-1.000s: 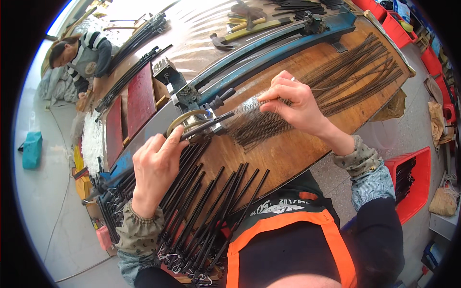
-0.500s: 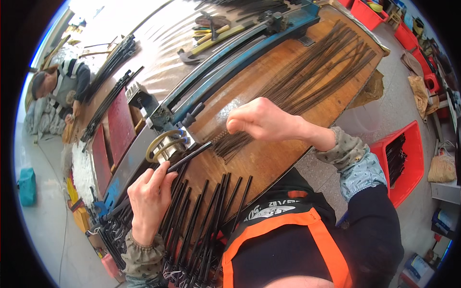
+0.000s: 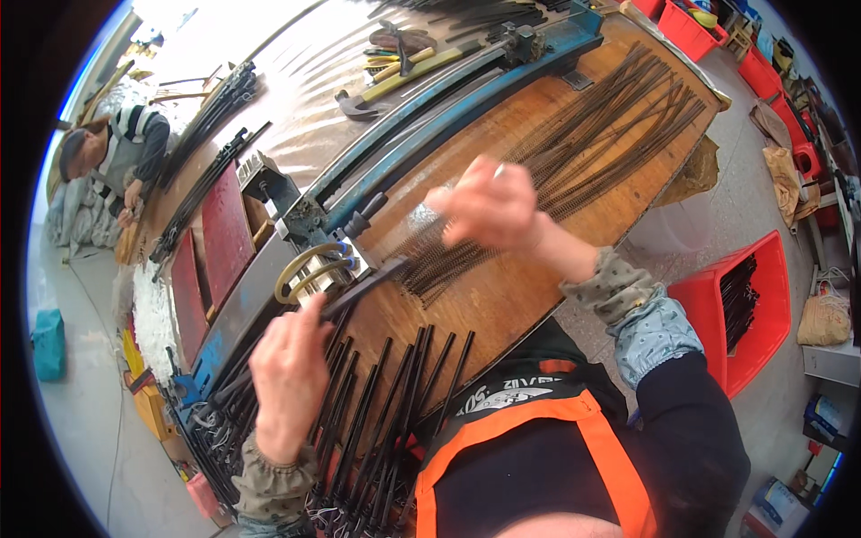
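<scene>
My left hand (image 3: 291, 381) is closed round the lower end of a black tube (image 3: 366, 289). The tube slants up to the right, past the front of a small metal clamp (image 3: 318, 269) with yellowish hoses. Beyond the tube's upper end, my right hand (image 3: 493, 208) hovers over the wooden bench, smeared by motion. Its fingers are curled in, and what they hold, if anything, cannot be made out. Under and beyond it lie many long, thin, dark coil springs (image 3: 592, 148). Several more black tubes (image 3: 404, 386) lean side by side between my left forearm and my apron.
A blue metal rail (image 3: 430, 125) runs along the bench (image 3: 502, 278) from the clamp. Behind it lie a hammer (image 3: 359, 106) and bundles of black rods (image 3: 211, 112). A red bin (image 3: 762, 309) with dark parts stands at right. Another person (image 3: 126, 152) works at far left.
My right hand has shifted slightly to the left and its fingers have turned. The left hand has moved a little right and down with the tube, which now looks blurred.
</scene>
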### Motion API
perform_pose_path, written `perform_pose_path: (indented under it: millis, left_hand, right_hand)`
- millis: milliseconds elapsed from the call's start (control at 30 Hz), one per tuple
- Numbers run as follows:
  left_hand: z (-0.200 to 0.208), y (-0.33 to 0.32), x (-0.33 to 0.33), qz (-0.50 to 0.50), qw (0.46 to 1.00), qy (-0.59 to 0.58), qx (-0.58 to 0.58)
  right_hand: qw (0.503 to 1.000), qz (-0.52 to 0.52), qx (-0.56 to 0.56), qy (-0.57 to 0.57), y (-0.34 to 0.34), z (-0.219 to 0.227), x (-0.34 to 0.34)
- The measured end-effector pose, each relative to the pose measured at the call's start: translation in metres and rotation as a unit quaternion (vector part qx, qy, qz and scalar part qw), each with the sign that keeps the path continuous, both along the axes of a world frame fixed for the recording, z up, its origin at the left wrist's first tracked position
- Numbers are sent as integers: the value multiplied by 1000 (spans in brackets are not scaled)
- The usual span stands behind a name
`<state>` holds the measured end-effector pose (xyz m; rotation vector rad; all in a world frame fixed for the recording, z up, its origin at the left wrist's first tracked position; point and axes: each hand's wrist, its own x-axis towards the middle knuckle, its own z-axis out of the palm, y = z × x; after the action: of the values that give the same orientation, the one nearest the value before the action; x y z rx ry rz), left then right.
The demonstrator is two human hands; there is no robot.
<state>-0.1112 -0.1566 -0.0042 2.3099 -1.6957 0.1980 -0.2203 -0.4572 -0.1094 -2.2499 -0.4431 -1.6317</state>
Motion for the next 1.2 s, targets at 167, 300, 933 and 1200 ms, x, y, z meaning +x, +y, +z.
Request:
perform_pose_path:
  millis: [167, 300, 933, 1200]
  left_hand:
    - [-1, -13, -3, -17, 1000, -5, 7]
    - [15, 36, 32, 91, 991, -43, -88]
    - [26, 179, 80, 341, 925, -23, -167]
    - [11, 161, 93, 329, 925, 15, -187]
  right_hand:
    - [999, 32, 14, -11, 37, 0, 18]
    - [997, -44, 37, 43, -11, -4, 18]
    - [879, 239, 179, 371, 96, 35, 208]
    - [891, 129, -159, 406, 123, 40, 231]
